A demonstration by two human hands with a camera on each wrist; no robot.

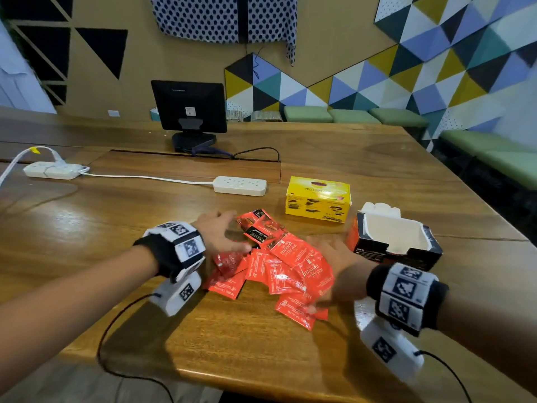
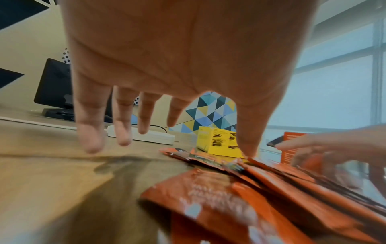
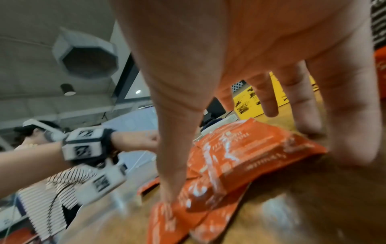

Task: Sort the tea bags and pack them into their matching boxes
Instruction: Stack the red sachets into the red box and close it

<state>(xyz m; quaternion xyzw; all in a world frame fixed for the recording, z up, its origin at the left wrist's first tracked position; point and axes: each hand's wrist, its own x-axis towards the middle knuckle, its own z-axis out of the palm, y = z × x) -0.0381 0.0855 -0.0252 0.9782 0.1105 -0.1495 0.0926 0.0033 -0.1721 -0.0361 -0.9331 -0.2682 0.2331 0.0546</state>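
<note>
A heap of red tea bags (image 1: pixel 276 263) lay on the table (image 1: pixel 145 228), near the yellow box (image 1: pixel 318 199) and open red box (image 1: pixel 395 242). The left hand (image 1: pixel 216 232) hovered spread at the heap's left; the right hand (image 1: pixel 334 257), fingers spread, pressed down on the bags.

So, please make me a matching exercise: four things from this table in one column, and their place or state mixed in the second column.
Things:
1. yellow box
2. black and orange box
3. red tea bags
4. power strip

Place or state:
A. lying in a loose pile between the two hands
B. closed, standing behind the pile
C. white, to the left of the yellow box
D. open at the top, nothing visible inside, at the right

Pairs: 1-B, 2-D, 3-A, 4-C
</note>
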